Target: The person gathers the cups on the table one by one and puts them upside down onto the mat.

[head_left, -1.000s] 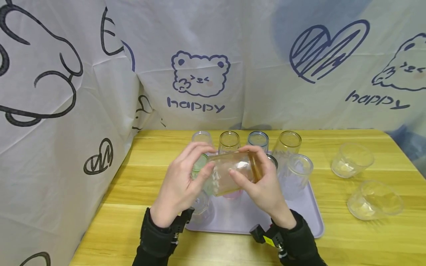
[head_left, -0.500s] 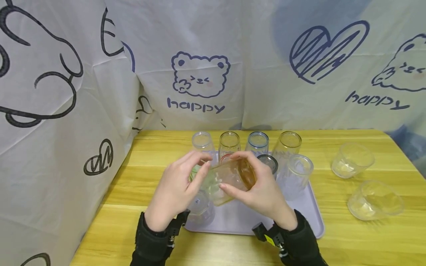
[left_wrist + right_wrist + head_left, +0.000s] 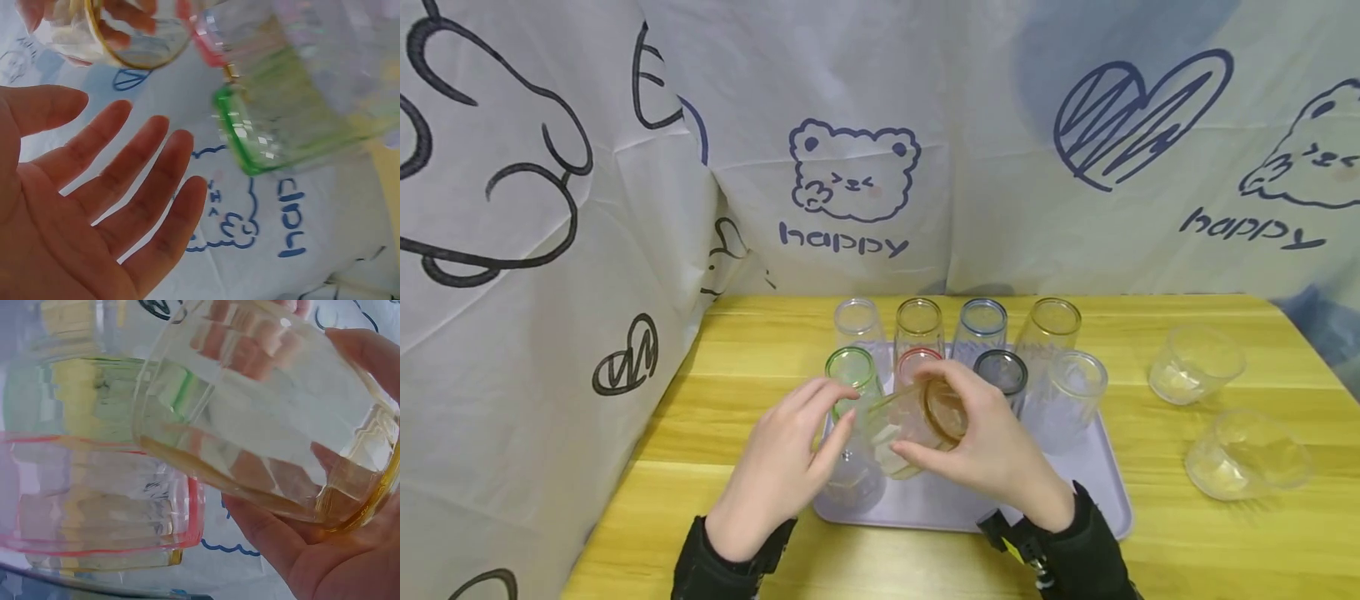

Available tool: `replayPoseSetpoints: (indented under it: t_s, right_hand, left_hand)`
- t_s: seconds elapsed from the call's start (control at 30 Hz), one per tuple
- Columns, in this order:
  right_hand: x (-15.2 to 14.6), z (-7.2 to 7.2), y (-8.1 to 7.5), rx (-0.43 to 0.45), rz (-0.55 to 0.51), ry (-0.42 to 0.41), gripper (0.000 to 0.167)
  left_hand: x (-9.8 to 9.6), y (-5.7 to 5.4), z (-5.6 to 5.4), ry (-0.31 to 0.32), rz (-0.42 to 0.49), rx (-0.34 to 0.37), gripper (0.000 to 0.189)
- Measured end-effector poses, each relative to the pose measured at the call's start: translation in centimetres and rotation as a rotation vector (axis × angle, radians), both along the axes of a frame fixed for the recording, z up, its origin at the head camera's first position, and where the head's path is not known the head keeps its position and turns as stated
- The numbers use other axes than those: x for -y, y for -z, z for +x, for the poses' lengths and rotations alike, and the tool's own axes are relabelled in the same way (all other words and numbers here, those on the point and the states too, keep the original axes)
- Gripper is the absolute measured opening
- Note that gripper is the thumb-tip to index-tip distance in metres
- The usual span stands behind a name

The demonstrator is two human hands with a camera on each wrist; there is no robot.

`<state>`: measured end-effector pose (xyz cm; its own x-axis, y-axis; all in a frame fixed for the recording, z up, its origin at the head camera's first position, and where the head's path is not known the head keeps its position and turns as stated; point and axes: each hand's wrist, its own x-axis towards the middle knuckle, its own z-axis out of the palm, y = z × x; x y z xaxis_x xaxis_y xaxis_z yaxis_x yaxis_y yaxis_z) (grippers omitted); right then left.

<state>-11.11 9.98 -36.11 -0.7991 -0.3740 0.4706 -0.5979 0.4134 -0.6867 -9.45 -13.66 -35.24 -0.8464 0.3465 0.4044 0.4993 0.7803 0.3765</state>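
My right hand (image 3: 988, 446) grips a clear glass with an amber ring (image 3: 910, 429), thumb on its near side and fingers over the top. Tilted on its side above the tray, the glass has its amber end towards the right palm. My left hand (image 3: 782, 462) is apart from it, fingers spread and slightly bent, holding nothing; its palm shows in the left wrist view. Just beyond the left fingertips stands a green-ringed glass (image 3: 852, 367). A red-ringed glass (image 3: 917, 360) stands behind the held one. Near the left hand is a clear glass (image 3: 857, 483).
The lavender tray (image 3: 940, 508) lies on a wooden table (image 3: 647, 533). Across its back and right stand more glasses, including a blue-ringed one (image 3: 983, 321) and a black-ringed one (image 3: 1002, 371). Two clear tumblers (image 3: 1195, 367) are at the right. A printed cloth (image 3: 985, 167) hangs behind.
Both hands held the glass earlier; the left hand has let go and drawn back to the left. The right hand has lowered the glass a little and turned its amber end towards the camera.
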Motion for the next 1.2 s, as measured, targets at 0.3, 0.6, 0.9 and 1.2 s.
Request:
replayPoseSetpoints:
  t_s: [0.3,0.6,0.9,1.2]
  right_hand:
    - [-0.1,0.9,1.3,-0.074,0.12,-0.017,0.07]
    - [0.7,1.3,3.1,-0.06,0.236,-0.029,0.068]
    - [1.5,1.2,4.8,-0.035,0.429,0.004,0.067]
    - [1.9,0.8,6.1,-0.046,0.492,-0.009,0.066]
  left_hand:
    - [1.1,2.0,1.0,-0.014,-0.092,0.005,0.034]
    - [1.5,3.4,1.5,0.0,-0.142,0.037,0.054]
    - [1.5,4.3,1.5,-0.005,-0.183,0.112,0.061]
    - [1.6,4.7,1.4,-0.022,-0.198,0.16,0.062]
